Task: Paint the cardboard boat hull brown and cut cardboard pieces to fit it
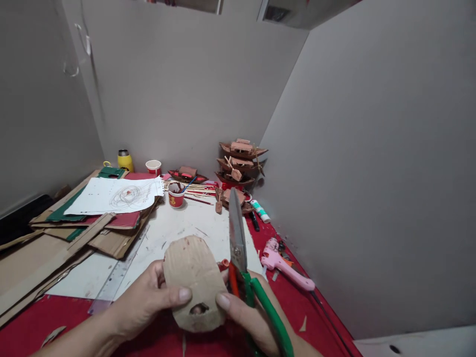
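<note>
My left hand (150, 292) pinches the left side of a rounded tan cardboard piece (191, 270), its thumb flat on the front face. Near the lower edge of the piece is a small dark hole. With its thumb my right hand (247, 312) presses the piece's lower right edge. That same hand also holds green-handled scissors (238, 238), blades pointing up and apparently together. Part of a small reddish-brown item (223, 265) shows behind the cardboard. The fingers behind the piece are mostly hidden.
Stacked brown model boats (241, 161) stand at the back. A red paint cup (176, 196) sits on the white board (197, 218). To the right lies a pink glue gun (286, 267) with its cord; cardboard sheets (122, 238), a drawing (122, 196) and a clear ruler (111, 277) are left.
</note>
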The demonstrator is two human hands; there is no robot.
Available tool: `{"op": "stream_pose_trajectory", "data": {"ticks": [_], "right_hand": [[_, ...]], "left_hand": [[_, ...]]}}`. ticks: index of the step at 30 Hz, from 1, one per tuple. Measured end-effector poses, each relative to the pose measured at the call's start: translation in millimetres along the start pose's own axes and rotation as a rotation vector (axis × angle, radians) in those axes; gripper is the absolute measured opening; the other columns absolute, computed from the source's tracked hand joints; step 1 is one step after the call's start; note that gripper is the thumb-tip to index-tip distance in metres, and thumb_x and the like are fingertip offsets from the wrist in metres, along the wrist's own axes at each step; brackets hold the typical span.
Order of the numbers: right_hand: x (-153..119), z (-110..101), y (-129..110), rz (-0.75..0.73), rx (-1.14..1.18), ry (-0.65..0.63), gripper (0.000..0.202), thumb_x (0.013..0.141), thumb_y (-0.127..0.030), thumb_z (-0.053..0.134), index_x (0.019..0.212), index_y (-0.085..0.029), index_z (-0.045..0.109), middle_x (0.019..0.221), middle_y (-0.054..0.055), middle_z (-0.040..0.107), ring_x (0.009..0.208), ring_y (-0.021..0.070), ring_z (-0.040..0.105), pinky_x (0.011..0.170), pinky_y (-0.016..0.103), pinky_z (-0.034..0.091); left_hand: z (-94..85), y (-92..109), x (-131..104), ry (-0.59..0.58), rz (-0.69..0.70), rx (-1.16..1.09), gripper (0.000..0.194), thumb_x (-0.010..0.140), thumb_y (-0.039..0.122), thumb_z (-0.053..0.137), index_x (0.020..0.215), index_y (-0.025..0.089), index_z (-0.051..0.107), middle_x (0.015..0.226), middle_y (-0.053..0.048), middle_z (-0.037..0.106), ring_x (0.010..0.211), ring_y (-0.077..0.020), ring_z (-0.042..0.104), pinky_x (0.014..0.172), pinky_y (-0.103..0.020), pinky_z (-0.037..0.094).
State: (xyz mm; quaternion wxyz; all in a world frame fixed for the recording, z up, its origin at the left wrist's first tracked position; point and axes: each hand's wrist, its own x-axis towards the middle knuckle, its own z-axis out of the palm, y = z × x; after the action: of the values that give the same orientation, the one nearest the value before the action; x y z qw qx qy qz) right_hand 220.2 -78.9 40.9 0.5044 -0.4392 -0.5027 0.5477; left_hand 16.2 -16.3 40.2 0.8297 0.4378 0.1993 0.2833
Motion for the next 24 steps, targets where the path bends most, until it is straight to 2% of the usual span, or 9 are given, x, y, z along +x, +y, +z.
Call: {"op": "stream_pose_trajectory", "data": {"ticks": [3,5,9,11,14,17,19,22,24], "right_hand": [[0.5,-0.3,9.6,-0.048,-0.047,0.128,0.036,0.074,-0.049,0.076,0.085,-0.018,0.063,0.085,0.005,0.066,0.075,0.0199,0.062,0.07,0.031,0.052],[0.9,1.4,11.8,-0.064,-0.05,0.157,0.035,0.074,-0.049,0.076,0.086,-0.018,0.064,0.087,0.006,0.065,0.078,0.0208,0.062,0.073,0.032,0.052],[0.5,5.1,8.4,-0.049,-0.009,0.124,0.031,0.077,-0.046,0.073,0.084,-0.018,0.062,0.085,0.006,0.065,0.078,0.021,0.061,0.076,0.033,0.051],[-0.4,2.8,7.7,-0.034,0.03,0.103,0.033,0.077,-0.049,0.071,0.083,-0.018,0.061,0.081,0.005,0.063,0.075,0.0204,0.06,0.075,0.033,0.051],[-2.2,-5.4,9.5,0.051,0.094,0.077,0.042,0.071,-0.055,0.073,0.088,-0.018,0.06,0.077,0.002,0.061,0.068,0.0179,0.059,0.067,0.031,0.051],[-3.9,-10.1,7.0,0.18,0.084,-0.035,0.044,0.068,-0.055,0.073,0.089,-0.019,0.059,0.069,-0.001,0.057,0.055,0.0128,0.051,0.052,0.024,0.044],[-5.0,-7.9,0.8,0.208,0.012,-0.095,0.036,0.067,-0.048,0.071,0.084,-0.018,0.058,0.064,-0.002,0.053,0.053,0.0111,0.046,0.05,0.022,0.039],[-6.4,-0.8,-10.1,0.22,-0.134,-0.127,0.022,0.063,-0.032,0.068,0.076,-0.018,0.057,0.061,-0.005,0.047,0.053,0.0094,0.04,0.05,0.021,0.034],[-6.8,2.9,-14.5,0.238,-0.19,-0.183,0.017,0.063,-0.028,0.064,0.076,-0.018,0.057,0.061,-0.005,0.046,0.054,0.0092,0.038,0.05,0.021,0.034]], "left_hand": [[0.1,-2.4,1.7,0.101,0.079,-0.048,0.039,0.079,0.024,0.074,0.117,0.016,0.069,0.102,-0.012,0.076,0.09,-0.0254,0.07,0.087,-0.038,0.051],[2.0,-4.0,1.8,0.12,0.089,-0.073,0.039,0.079,0.024,0.074,0.117,0.016,0.069,0.102,-0.012,0.076,0.094,-0.0269,0.069,0.09,-0.04,0.05],[3.2,-4.5,-0.3,0.072,0.028,-0.091,0.039,0.075,0.026,0.077,0.112,0.015,0.071,0.101,-0.014,0.075,0.097,-0.0297,0.068,0.088,-0.04,0.051],[-0.9,0.1,-0.2,0.076,-0.007,-0.087,0.044,0.075,0.028,0.077,0.117,0.018,0.069,0.104,-0.013,0.075,0.096,-0.0285,0.069,0.085,-0.037,0.052],[-11.9,12.2,2.8,0.191,0.014,-0.037,0.051,0.081,0.034,0.072,0.13,0.027,0.059,0.114,-0.01,0.071,0.098,-0.024,0.067,0.082,-0.03,0.051],[-18.8,22.1,4.3,0.25,0.121,0.078,0.05,0.081,0.036,0.071,0.129,0.027,0.059,0.12,-0.01,0.067,0.109,-0.025,0.062,0.091,-0.033,0.048],[-16.2,24.6,1.2,0.186,0.128,0.213,0.044,0.082,0.038,0.071,0.123,0.024,0.064,0.115,-0.01,0.069,0.107,-0.0257,0.062,0.093,-0.034,0.047],[-2.6,24.1,-7.5,0.02,0.017,0.473,0.033,0.082,0.039,0.071,0.11,0.021,0.07,0.104,-0.009,0.072,0.098,-0.0242,0.064,0.088,-0.032,0.047],[6.7,22.6,-12.6,-0.048,-0.033,0.609,0.026,0.08,0.036,0.073,0.1,0.02,0.071,0.109,-0.008,0.071,0.1,-0.0248,0.062,0.087,-0.031,0.046]]}}
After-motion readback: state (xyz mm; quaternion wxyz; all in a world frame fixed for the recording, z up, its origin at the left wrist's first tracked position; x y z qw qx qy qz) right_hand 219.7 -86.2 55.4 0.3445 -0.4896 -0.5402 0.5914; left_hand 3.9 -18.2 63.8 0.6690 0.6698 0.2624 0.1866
